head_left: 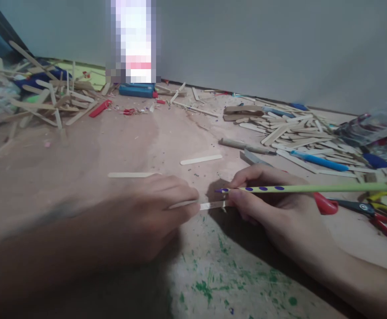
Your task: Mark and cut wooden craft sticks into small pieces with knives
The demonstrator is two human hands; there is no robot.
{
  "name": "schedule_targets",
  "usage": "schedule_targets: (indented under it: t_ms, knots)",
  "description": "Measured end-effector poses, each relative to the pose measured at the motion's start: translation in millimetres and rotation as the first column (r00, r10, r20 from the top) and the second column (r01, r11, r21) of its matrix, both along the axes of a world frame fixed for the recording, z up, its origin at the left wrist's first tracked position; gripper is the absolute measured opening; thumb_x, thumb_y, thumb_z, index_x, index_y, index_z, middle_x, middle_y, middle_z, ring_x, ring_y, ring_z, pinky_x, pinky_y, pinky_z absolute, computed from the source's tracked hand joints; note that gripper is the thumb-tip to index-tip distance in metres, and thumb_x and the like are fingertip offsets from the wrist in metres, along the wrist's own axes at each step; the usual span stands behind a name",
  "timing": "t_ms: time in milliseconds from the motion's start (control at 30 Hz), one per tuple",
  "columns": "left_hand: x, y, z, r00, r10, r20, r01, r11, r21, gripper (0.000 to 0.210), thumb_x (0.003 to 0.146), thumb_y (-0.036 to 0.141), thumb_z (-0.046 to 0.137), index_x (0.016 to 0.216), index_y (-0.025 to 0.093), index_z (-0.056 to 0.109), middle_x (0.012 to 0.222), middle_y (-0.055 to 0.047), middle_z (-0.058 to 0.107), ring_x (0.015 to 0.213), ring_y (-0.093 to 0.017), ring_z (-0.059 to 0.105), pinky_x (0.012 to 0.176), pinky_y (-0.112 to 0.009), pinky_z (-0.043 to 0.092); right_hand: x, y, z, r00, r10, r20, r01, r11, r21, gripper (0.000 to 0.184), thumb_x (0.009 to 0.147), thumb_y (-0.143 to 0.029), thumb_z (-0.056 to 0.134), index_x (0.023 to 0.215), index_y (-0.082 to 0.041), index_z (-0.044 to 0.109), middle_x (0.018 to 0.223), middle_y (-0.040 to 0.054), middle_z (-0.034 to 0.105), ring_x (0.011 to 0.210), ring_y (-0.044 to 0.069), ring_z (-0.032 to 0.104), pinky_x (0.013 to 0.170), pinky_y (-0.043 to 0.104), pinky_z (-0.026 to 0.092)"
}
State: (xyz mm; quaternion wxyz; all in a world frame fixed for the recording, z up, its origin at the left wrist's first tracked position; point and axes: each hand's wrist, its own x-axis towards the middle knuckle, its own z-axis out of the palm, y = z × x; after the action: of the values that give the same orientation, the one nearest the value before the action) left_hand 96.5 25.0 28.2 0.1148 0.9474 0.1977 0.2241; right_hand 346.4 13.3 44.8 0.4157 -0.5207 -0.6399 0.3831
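My left hand [166,204], its fingers closed in a pinch, grips a small pale craft stick [209,206] just above the table. My right hand [273,204] has thumb and finger closed on a light green pencil [339,188] with purple spots. The pencil lies almost level, its purple tip pointing left above the stick. The stick's right end reaches my right fingertips; whether they grip it too is hidden. Beyond my knuckles rest two loose craft sticks, one stick [130,175] partly behind my left hand and another stick [201,160] in the middle.
Craft sticks are heaped at the left [53,97] and right [296,133]. Scissors [369,210] with red and yellow handles lie beside my right wrist. A wooden-handled tool [246,146], a blue tube [319,161] and a blue box [136,90] lie farther back, before a grey wall [246,44].
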Motion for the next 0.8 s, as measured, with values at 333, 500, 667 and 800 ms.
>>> schedule_targets:
  t_ms: [333,500,667,800]
  knots:
    - [0.2,-0.3,2.3,1.0,0.02,0.018,-0.02,1.0,0.018,0.027,0.103,0.006,0.046,0.115,0.013,0.07,0.117,-0.013,0.077,0.105,-0.026,0.073,0.089,-0.038,0.06,8.8,5.0,20.3,0.844,0.043,-0.534,-0.151,0.975,-0.16,0.054,0.1,-0.058,0.069,0.057,-0.026,0.076,0.089,0.0083,0.078,0.088,0.024,0.076,0.084,0.039,0.064]
    - [0.6,-1.1,0.4,1.0,0.014,0.004,-0.014,0.999,0.039,0.027,0.099,0.004,0.049,0.112,0.012,0.071,0.119,-0.015,0.077,0.104,-0.028,0.073,0.084,-0.039,0.06,7.4,12.8,30.3,0.699,-0.046,-0.714,-0.256,0.916,-0.31,0.059,0.088,-0.038,0.085,0.049,-0.019,0.046,0.05,-0.0031,0.044,0.044,0.007,0.038,0.051,0.025,0.045]
    - [-0.2,-0.9,-2.0,1.0,0.01,0.028,-0.011,0.999,0.039,0.026,0.099,0.005,0.049,0.112,0.012,0.071,0.117,-0.015,0.077,0.103,-0.028,0.072,0.086,-0.04,0.06,9.2,12.8,26.7,0.701,-0.111,-0.705,-0.229,0.901,-0.369,0.052,0.09,-0.038,0.08,0.05,-0.019,0.055,0.058,0.0002,0.056,0.052,0.009,0.051,0.06,0.026,0.052]
    - [-1.6,-2.3,-1.2,1.0,0.018,0.012,-0.018,0.999,0.03,0.027,0.1,0.005,0.049,0.116,0.013,0.07,0.118,-0.014,0.077,0.106,-0.026,0.072,0.091,-0.039,0.06,10.5,12.2,24.2,0.827,-0.04,-0.56,-0.206,0.906,-0.369,0.047,0.087,-0.064,0.075,0.064,-0.023,0.078,0.064,0.007,0.066,0.062,0.022,0.065,0.063,0.038,0.057]
